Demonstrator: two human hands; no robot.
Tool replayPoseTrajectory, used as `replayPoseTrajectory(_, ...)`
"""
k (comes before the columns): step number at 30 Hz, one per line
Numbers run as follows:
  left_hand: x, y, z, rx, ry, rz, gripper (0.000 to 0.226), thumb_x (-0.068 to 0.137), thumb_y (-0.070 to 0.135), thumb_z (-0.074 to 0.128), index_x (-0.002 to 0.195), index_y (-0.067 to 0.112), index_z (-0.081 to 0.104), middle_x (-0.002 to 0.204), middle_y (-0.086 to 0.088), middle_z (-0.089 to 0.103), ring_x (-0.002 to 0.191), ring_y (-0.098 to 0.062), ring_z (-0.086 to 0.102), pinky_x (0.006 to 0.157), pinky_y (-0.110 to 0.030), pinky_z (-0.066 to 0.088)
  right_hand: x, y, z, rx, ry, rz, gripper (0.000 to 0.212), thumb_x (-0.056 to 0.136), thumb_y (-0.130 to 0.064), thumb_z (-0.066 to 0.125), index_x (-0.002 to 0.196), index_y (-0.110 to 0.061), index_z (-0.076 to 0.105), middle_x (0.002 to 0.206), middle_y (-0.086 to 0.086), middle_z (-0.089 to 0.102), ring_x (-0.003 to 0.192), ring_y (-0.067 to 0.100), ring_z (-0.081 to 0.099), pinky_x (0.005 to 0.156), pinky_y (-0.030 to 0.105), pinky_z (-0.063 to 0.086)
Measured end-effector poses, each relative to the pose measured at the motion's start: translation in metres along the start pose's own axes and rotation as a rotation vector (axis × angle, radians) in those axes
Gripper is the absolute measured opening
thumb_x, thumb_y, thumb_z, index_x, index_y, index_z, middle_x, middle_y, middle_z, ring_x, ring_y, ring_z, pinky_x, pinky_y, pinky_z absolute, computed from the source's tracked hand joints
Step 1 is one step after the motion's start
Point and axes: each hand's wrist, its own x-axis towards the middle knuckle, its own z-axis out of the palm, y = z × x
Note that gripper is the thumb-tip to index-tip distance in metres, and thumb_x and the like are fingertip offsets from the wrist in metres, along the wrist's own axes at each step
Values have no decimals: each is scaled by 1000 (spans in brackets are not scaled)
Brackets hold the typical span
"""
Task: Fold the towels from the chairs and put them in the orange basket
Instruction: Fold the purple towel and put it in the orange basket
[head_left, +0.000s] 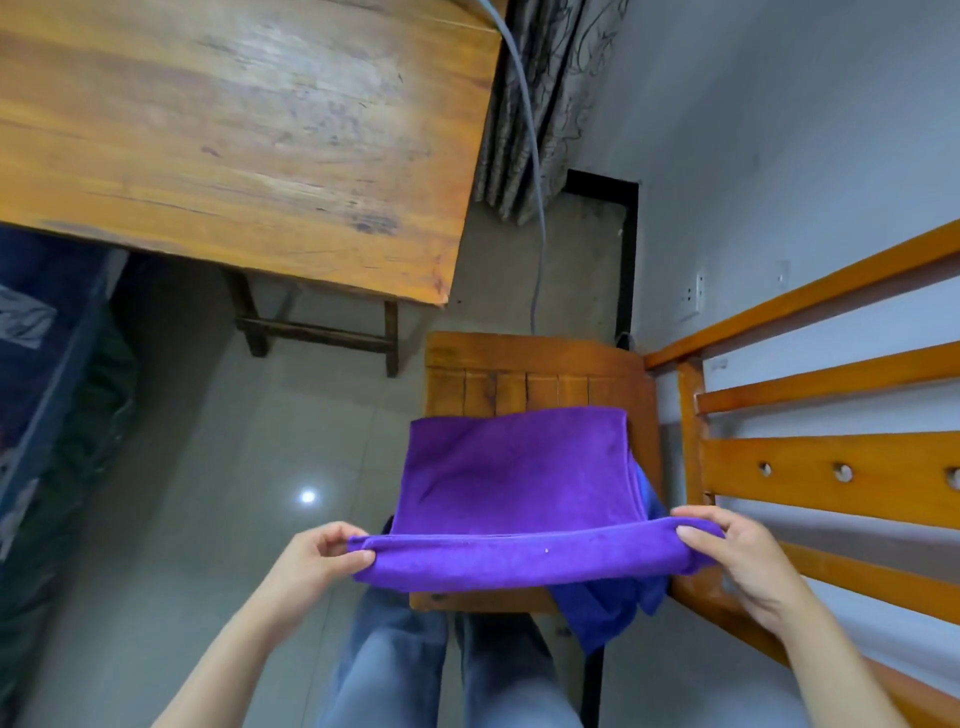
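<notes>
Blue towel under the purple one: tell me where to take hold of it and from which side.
Probably take the blue towel by the part hanging off the near right corner of the chair, coming in from the near side. The rest lies covered by the purple towel.

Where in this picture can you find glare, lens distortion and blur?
Head view: a bright glare spot on the floor tiles; wide-angle distortion bows the edge of the wooden table and fans the orange rails; dark blue shapes at the left edge are blurred; the purple towel, pinched by left hand and right hand, is sharp.
</notes>
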Motion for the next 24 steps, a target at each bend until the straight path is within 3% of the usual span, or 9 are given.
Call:
replayPoseTrajectory(5, 20, -15, 2, -80, 23, -96, 21, 59, 11, 65, 79, 3, 61, 65, -3, 65, 54, -6, 58, 55, -15, 46, 15, 13, 5, -32, -61, 94, 22, 84, -8, 64, 100, -22, 62, 109, 11, 64, 99, 23, 61, 64, 22, 57)
replayPoseTrajectory(9, 38, -11, 6, -131, 53, -69, 11, 78, -6, 62, 77, 4, 58, 61, 0, 63, 50, -5, 56, 50, -14, 45, 24, 10, 8, -8, -48, 94, 23, 84, -8, 64, 102, -22, 61, 111, 9, 62, 101, 23, 60, 62, 20, 57)
replayPoseTrajectory(12, 49, -2, 12, -203, 67, -46, 14, 66, 7, 63, 79, 6, 58, 62, 0, 66, 50, -6, 58, 48, -15, 46, 36, 1, 13, -8, 34, 70, 29, 86, -7, 62, 112, -19, 59, 113, 8, 59, 103, 25, 58, 63, 24, 54)
replayPoseTrajectory(14, 58, 3, 18, -229, 75, -33, 16, 67, 8, 63, 82, 6, 59, 67, -2, 67, 53, -8, 60, 50, -18, 47, 48, -9, 17, -9, 132, 26, 32, 86, -4, 60, 116, -16, 58, 115, 10, 58, 103, 26, 57, 71, 30, 53)
replayPoseTrajectory(18, 85, 11, 31, -239, 121, -29, 14, 88, -3, 53, 85, 9, 60, 78, -7, 67, 63, -14, 61, 62, -27, 46, 77, -25, 26, -74, 223, -21, 37, 87, -6, 60, 124, -11, 56, 119, 9, 56, 109, 27, 54, 88, 38, 49)
replayPoseTrajectory(24, 127, 22, 33, -382, 214, -71, 9, 90, 1, 52, 89, 6, 59, 81, -10, 67, 70, -19, 61, 71, -30, 47, 124, -35, 40, -125, 233, -10, 37, 87, -8, 61, 123, -10, 55, 110, 5, 54, 99, 22, 54, 75, 31, 47)
